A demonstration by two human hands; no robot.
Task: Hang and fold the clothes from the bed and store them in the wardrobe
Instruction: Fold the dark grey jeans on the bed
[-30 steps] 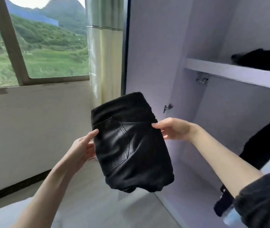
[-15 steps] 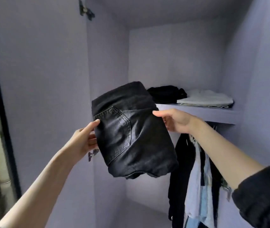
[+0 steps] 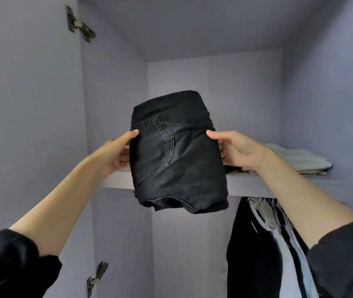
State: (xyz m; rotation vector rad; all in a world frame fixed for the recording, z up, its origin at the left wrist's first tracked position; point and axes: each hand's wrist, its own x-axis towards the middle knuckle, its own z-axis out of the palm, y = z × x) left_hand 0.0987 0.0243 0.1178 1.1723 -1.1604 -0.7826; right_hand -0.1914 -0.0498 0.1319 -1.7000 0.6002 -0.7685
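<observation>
The folded black jeans [image 3: 176,151] are held up in the air in front of the wardrobe's [image 3: 214,87] upper compartment, back pocket facing the camera, with the folded edges hanging at the bottom. Their lower part overlaps the front edge of the shelf [image 3: 250,186] in this view; whether they touch it cannot be told.

The left hand [image 3: 115,155] grips the jeans' left edge, thumb laid on the front by the pocket, the other fingers hidden behind the cloth. The right hand [image 3: 233,149] grips the right edge the same way, thumb on the front and fingers curled round behind. Both forearms are bare, with dark sleeves [image 3: 14,265] pushed up near the elbows.

On the shelf, to the right behind the right hand, lies a folded pale garment [image 3: 300,160] on top of another light piece. A bit of something dark shows just beside the right wrist, too hidden to name.

Under the shelf on the right hang clothes [image 3: 263,250], dark, white and pale blue, on hangers. The wardrobe's inside is lilac. The open door [image 3: 27,104] stands at the left, with one hinge [image 3: 81,29] near the top and another [image 3: 96,276] lower down.
</observation>
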